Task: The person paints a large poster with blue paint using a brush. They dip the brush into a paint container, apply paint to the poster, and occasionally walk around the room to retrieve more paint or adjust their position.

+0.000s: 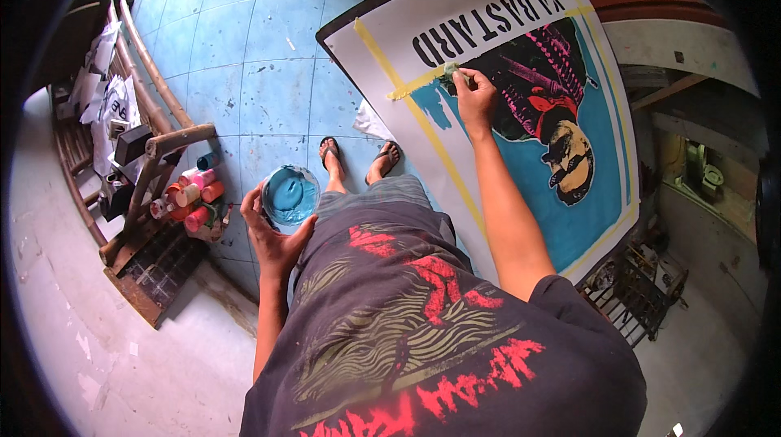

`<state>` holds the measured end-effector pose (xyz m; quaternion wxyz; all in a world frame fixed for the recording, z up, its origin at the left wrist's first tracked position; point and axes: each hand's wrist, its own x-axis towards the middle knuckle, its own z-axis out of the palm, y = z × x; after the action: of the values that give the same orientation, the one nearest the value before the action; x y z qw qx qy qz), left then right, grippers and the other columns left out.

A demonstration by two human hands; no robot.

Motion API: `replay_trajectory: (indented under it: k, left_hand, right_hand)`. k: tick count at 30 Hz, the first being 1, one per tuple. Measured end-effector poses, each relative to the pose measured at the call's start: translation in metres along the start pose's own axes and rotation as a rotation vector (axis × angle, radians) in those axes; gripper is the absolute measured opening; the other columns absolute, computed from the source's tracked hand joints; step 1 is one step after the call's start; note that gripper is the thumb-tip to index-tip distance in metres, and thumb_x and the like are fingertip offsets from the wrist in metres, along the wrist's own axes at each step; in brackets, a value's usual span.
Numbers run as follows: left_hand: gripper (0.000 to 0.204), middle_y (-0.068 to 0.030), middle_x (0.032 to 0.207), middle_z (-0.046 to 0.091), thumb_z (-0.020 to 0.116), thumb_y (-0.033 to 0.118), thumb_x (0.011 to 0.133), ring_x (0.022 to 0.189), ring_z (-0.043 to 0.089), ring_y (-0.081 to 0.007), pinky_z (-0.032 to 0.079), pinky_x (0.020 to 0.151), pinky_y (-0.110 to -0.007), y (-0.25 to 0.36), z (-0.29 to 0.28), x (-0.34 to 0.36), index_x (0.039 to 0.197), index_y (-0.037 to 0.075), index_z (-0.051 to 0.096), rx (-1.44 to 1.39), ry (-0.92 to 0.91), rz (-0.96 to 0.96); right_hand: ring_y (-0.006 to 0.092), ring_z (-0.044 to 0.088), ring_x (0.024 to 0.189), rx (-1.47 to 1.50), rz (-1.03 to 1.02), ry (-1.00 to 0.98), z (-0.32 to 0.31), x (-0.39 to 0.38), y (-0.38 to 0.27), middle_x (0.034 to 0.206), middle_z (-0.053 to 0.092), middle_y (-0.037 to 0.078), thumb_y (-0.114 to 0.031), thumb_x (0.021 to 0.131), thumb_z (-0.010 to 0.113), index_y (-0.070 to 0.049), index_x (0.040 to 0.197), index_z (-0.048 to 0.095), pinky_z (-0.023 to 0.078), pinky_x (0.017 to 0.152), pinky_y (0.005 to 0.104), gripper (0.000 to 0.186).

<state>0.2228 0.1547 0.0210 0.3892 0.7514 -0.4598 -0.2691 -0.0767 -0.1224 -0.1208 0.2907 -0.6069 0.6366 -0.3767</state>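
My left hand [281,246] is wrapped round a round tub [313,181], its fingers and thumb on the sides. Thick blue paint [290,195] fills much of the tub. On the right, my right hand [476,102] pinches a small, pale greenish sponge-like piece [450,71] against a large white poster [476,18]. The poster bears black lettering and a stencilled figure [568,152] in black, red and pink, with blue paint around it. Yellow masking tape [455,164] frames the picture. A patchy blue streak [436,110] lies just below the sponge-like piece.
Several paint bottles [195,197], mostly red and pink, stand on the left beside a bamboo bench [154,136] holding papers and dark boxes. Blue, paint-spotted tiles [260,87] cover the floor. A white cloth or paper [372,121] lies near my feet. A dark board edge [342,26] borders the poster.
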Motion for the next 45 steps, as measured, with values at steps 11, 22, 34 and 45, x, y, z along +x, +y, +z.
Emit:
replay_trajectory:
  k: [11, 22, 34, 45]
  left_hand:
    - [0.097, -0.0221, 0.131, 0.051, 0.091, 0.016, 0.065, 0.123, 0.054, -0.0327, 0.043, 0.106, -0.042, -0.006, 0.004, 0.006, 0.137, 0.005, 0.028, 0.011, 0.008, 0.028]
    - [0.097, -0.0222, 0.131, 0.050, 0.091, 0.016, 0.064, 0.123, 0.054, -0.0326, 0.043, 0.106, -0.042, -0.007, 0.003, 0.005, 0.137, 0.005, 0.028, 0.015, 0.016, 0.009]
    - [0.097, -0.0222, 0.132, 0.049, 0.091, 0.016, 0.064, 0.124, 0.053, -0.0330, 0.043, 0.106, -0.041, -0.009, 0.003, 0.006, 0.137, 0.005, 0.028, -0.016, 0.009, 0.000]
    - [0.096, -0.0218, 0.131, 0.050, 0.091, 0.016, 0.065, 0.123, 0.053, -0.0327, 0.043, 0.106, -0.041, -0.012, 0.002, 0.007, 0.136, 0.005, 0.029, -0.012, 0.018, 0.002]
  right_hand:
    - [0.0288, 0.069, 0.077, -0.132, -0.052, -0.062, 0.000, 0.011, -0.005, 0.085, 0.071, 0.013, -0.024, 0.083, 0.074, -0.006, 0.087, 0.073, 0.053, 0.067, 0.0377, 0.019]
    - [0.0266, 0.068, 0.072, -0.141, -0.111, -0.110, 0.010, 0.003, 0.004, 0.082, 0.071, 0.013, -0.024, 0.084, 0.072, -0.004, 0.090, 0.073, 0.053, 0.065, 0.0377, 0.021]
    - [0.0339, 0.065, 0.092, -0.269, -0.141, -0.229, 0.016, 0.002, 0.000, 0.094, 0.070, 0.014, -0.023, 0.084, 0.069, -0.005, 0.091, 0.073, 0.051, 0.083, 0.0440, 0.020]
    - [0.0301, 0.069, 0.082, -0.139, -0.101, -0.098, 0.017, 0.002, -0.004, 0.089, 0.072, 0.015, -0.024, 0.084, 0.070, -0.005, 0.092, 0.074, 0.053, 0.074, 0.0382, 0.021]
